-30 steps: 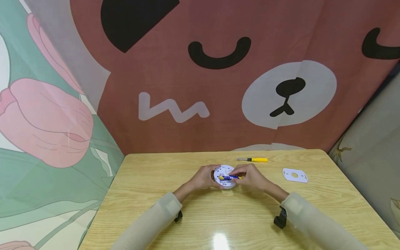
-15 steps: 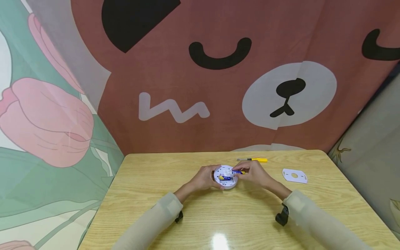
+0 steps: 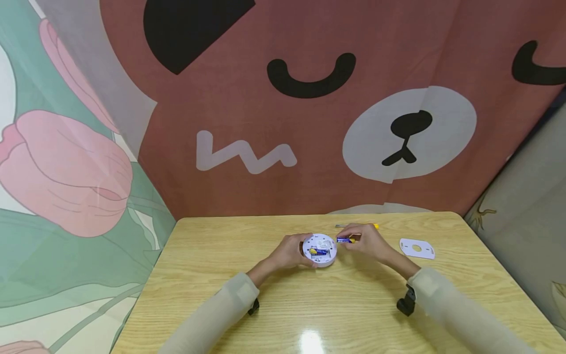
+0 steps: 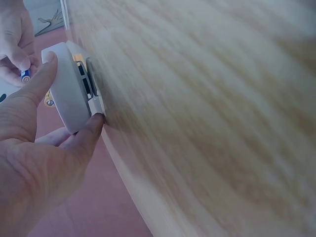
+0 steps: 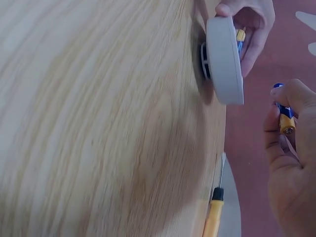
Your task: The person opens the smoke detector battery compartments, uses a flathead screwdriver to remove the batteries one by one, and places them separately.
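My left hand [image 3: 289, 251] grips a round white smoke detector [image 3: 325, 263] by its rim, its battery side turned up. In the head view a blue-and-yellow battery [image 3: 319, 252] sits in the bay of the smoke detector. Just right of the detector and apart from it, my right hand [image 3: 370, 243] pinches a second blue-and-yellow battery [image 5: 285, 116] between thumb and fingers. The left wrist view shows the detector edge-on, its slatted dark underside [image 4: 85, 79] low over the table, with thumb and fingers along the rim.
On the wooden table [image 3: 199, 290], a yellow-handled screwdriver [image 5: 214, 217] lies at the far edge, partly behind the right hand. A white mounting plate [image 3: 417, 249] with a central hole lies at the right. Printed cloth [image 3: 247, 191] hangs behind the table.
The right hand has drawn a battery up out of the detector's bay and carried it right, clear of the rim. The left hand and detector have hardly moved.
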Available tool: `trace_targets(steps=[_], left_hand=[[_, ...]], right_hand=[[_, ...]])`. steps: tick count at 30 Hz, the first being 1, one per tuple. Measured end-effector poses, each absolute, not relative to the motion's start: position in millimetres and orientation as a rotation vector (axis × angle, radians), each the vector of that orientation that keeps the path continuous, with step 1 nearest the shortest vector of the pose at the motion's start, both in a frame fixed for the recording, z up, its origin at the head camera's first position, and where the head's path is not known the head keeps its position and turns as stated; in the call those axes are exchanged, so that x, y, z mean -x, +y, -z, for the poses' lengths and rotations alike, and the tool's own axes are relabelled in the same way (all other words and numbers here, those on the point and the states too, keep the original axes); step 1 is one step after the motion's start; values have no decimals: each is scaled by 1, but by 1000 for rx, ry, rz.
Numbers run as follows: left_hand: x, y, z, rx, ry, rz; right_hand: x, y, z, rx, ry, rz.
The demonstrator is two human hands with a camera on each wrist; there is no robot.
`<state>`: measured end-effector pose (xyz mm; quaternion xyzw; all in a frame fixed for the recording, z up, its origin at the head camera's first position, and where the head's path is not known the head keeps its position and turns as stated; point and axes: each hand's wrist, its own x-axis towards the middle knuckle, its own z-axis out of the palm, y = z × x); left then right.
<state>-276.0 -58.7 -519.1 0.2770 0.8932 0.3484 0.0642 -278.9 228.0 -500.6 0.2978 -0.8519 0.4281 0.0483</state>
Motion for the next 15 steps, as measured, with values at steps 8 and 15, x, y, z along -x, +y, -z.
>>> trace_targets(steps=[8, 15], left_hand=[[274, -59, 519, -824, 2690, -1053], [274, -59, 518, -817, 2687, -1061]], right_hand=[[282, 243, 505, -829, -2594, -1359], [286, 253, 504, -815, -2611, -1262]])
